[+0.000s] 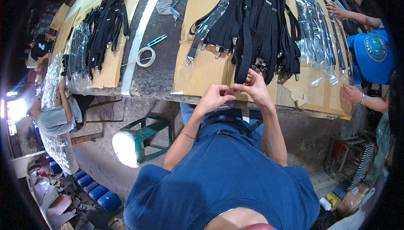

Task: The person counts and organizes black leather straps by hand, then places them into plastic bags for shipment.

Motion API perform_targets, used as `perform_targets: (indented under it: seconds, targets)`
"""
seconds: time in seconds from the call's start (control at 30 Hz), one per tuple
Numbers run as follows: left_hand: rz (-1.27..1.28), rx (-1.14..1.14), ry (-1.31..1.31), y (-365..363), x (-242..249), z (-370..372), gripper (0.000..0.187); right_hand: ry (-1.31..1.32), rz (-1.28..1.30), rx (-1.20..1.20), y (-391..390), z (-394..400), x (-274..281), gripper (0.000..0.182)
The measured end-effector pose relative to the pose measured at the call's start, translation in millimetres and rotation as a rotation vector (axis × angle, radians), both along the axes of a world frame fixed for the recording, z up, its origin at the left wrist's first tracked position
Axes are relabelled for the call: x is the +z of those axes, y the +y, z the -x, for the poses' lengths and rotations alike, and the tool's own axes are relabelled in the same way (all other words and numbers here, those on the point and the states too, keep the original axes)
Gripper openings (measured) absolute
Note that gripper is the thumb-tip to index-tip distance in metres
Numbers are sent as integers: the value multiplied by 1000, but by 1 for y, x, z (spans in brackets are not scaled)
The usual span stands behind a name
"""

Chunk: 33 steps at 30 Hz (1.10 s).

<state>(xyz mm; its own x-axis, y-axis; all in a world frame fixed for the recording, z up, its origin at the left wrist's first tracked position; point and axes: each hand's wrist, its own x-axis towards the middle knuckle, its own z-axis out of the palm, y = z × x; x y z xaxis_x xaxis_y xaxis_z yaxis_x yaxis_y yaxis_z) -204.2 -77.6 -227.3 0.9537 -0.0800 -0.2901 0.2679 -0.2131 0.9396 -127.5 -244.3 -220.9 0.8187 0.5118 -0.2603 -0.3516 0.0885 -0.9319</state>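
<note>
A heap of black elastic suspenders with metal clips lies on cardboard in front of me. One black suspender strap runs down from the heap to the table's near edge. My right hand is closed at the lower end of that strap, thumb and fingers pinched. Close beside it, my left hand has its thumb and fingertips drawn together; whatever is between them is too small to make out. A metal clip hangs from a strap just above my hands.
Left on the table are a tape roll, a blue cutter, and another suspender heap. Plastic-wrapped straps lie to the right, by a person in a blue shirt. Another person works at left. A green stool stands below.
</note>
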Motion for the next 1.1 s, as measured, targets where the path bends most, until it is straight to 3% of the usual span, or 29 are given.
perform_targets:
  seconds: [0.17,0.27,0.4,0.47,0.53,0.6,0.73,0.8,0.87,1.0,1.1]
  targets:
    - [-54,-3,14,-1,-10,-2,17,-71,126,86,-1,-2,-17,29]
    - [113,0,56,-3,-6,-1,20,-41,98,86,1,-1,-3,29]
    - [61,-18,156,-3,7,-3,22,-59,64,187,-7,-6,-10,34]
    - [87,30,114,-4,-2,-2,22,142,8,159,-8,-9,-9,28]
    - [49,21,125,-4,4,-3,21,173,35,136,-5,-13,-5,30]
    - [9,15,131,-3,5,-5,21,22,126,230,-4,-18,-9,34]
    - [22,5,112,-1,-9,-5,20,51,162,130,7,-19,-10,41]
    - [29,3,104,-1,-13,-5,20,-24,302,106,17,-21,-6,48]
    - [4,-27,90,-2,-11,-7,19,-38,254,146,24,-22,4,50]
    - [-39,-18,175,1,-5,-8,19,-24,182,157,26,-27,-4,37]
    - [127,49,122,3,-23,-3,21,-5,96,125,21,-27,-6,24]
